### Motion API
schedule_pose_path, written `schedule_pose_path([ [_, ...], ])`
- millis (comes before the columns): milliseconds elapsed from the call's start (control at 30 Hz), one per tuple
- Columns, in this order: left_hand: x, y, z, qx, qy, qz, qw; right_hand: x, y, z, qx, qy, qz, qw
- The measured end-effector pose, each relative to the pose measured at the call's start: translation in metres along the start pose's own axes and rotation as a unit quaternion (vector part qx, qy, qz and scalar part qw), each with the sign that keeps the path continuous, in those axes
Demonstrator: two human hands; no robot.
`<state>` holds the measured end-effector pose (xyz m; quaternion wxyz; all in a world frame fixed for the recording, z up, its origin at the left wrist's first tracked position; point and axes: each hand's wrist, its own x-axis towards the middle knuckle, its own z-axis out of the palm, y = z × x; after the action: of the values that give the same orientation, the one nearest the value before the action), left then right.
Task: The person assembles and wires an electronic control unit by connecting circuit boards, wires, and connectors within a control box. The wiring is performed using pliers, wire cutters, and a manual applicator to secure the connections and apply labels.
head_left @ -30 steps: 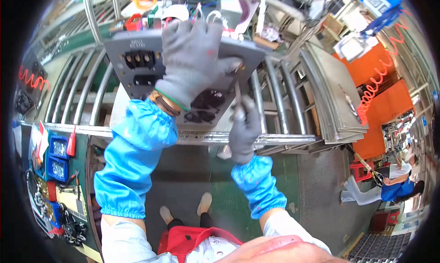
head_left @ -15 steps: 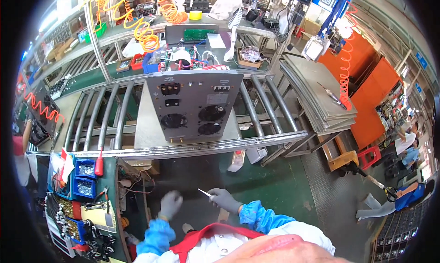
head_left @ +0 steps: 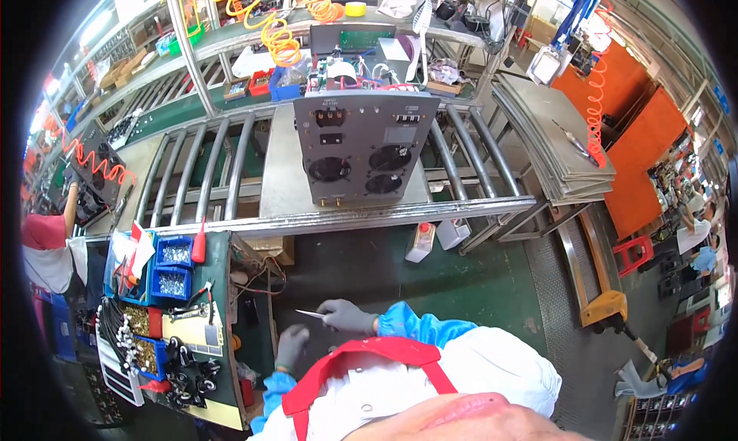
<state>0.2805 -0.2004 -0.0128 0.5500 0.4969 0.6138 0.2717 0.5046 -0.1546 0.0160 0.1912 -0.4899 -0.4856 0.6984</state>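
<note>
My right hand (head_left: 347, 316), in a grey glove, is closed around a slim pale pointed tool (head_left: 310, 313); its exact kind is too small to tell. The tip points left. Just below and left of it is my left hand (head_left: 291, 346), also gloved, with fingers loosely bent and nothing visible in them. Both hands are in front of my body, above the floor and apart from the bench. Beyond them a dark grey electrical cabinet (head_left: 361, 141) with round fans stands on a board (head_left: 280, 164) on the roller conveyor, its top showing wires and parts.
A side bench at left holds blue screw bins (head_left: 171, 282), a red-handled screwdriver (head_left: 199, 245), pliers (head_left: 201, 291) and black casters (head_left: 188, 372). The conveyor's metal rail (head_left: 384, 212) crosses ahead. Panels (head_left: 550, 134) are stacked at right. A co-worker (head_left: 54, 237) stands far left.
The view has swung left, so the cabinet and side bench sit farther right in it. My right hand has come closer to my left, still holding the pale tool.
</note>
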Motion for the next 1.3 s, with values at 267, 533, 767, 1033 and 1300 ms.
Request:
schedule_pose_path([
  [267, 0.019, 0.06, 0.052, -0.333, -0.052, -0.036, 0.941, -0.006, -0.027, -0.054, -0.111, -0.045, -0.041, 0.992],
  [533, 0.027, 0.093, 0.089, -0.33, -0.007, -0.038, 0.943, -0.006, -0.011, -0.096, -0.183, -0.044, -0.104, 0.977],
  [767, 0.034, 0.089, 0.107, -0.354, 0.032, -0.074, 0.932, -0.007, -0.021, -0.111, -0.118, -0.091, -0.023, 0.989],
  [1033, 0.028, 0.082, 0.124, -0.359, 0.064, -0.075, 0.928, -0.002, 0.005, -0.115, -0.152, -0.089, -0.066, 0.982],
  [1300, 0.026, 0.055, 0.14, -0.445, 0.094, -0.101, 0.885, -0.002, 0.012, -0.12, -0.202, -0.116, -0.072, 0.97],
])
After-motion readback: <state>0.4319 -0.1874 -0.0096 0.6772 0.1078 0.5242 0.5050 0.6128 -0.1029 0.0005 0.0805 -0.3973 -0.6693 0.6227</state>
